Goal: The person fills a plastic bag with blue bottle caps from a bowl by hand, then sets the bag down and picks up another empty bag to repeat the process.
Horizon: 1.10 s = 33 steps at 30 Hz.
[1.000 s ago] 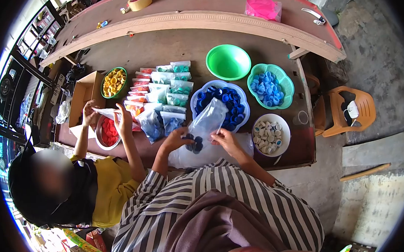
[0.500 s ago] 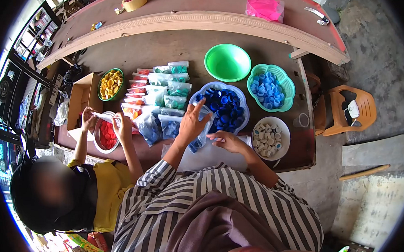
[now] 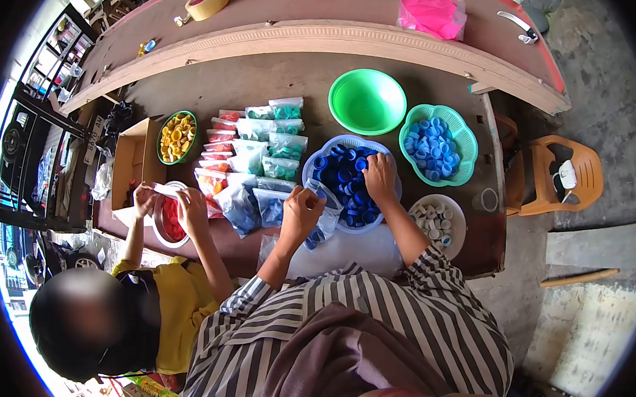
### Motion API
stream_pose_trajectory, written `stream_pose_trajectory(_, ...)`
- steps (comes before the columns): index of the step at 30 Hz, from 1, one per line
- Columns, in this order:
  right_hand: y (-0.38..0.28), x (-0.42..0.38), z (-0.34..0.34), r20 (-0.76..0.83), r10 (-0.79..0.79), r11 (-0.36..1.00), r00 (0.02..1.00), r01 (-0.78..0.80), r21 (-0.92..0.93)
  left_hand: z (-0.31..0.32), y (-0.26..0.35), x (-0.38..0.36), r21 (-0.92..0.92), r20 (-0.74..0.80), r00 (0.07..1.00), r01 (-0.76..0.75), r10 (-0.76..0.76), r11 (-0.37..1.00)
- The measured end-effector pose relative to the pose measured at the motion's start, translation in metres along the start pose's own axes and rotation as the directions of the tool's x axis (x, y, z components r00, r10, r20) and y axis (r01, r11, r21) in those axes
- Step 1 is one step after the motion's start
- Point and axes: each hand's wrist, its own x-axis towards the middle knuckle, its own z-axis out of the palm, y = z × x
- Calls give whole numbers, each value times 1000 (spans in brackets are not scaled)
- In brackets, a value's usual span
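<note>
Plastic bag [image 3: 328, 225], see-through, sits just in from the tabletop's [image 3: 482, 251] near edge, around mid-length, by a flat plastic sheet [image 3: 350, 256]; some blue caps [image 3: 314, 239] show inside, low down. Left hand [image 3: 301, 212] is curled narrow on the bag's upper part, exact pinch point hidden. I'd pinch one lip only and let the other fall away, else the film clings and the mouth closes. White bowl [image 3: 460, 216] of off-white caps is toward the near right corner, right forearm just beside it: give that rim room. Right hand [image 3: 380, 177] is over the lavender basin [image 3: 359, 229] just past the bag, fingers bent down at the loose dark blue caps [image 3: 340, 176]; can't tell if it holds one or only touches. Caps overlap, so I'd lift by the rim off the top layer, few per grab, nothing stuck on. Bag beside basin is good: short carry, drops likely land back in. Packed bags [image 3: 280, 167] lie in rows toward the left edge; mind the left elbow. Green bowl [image 3: 367, 99] and mint basin [image 3: 408, 125] sit farthest, toward the far edge; no overreaching, light blue would mix in.
</note>
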Motion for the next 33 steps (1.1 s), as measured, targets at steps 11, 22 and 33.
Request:
stream_pose_trajectory(11, 0, -9, -25, 96, 78, 810, 992, -119, 574, -7, 12, -2, 3, 28, 992, 126, -127, 992)
stream_pose_trajectory(22, -81, -47, -97, -123, -385, 569, 915, 340, 749, -22, 27, 0, -48, 97, 991, 94, -89, 994)
stream_pose_trajectory(33, -86, -73, -122, -60, -416, 542, 907, 301, 785, -45, 46, -12, -117, 29, 997, 75, -72, 990)
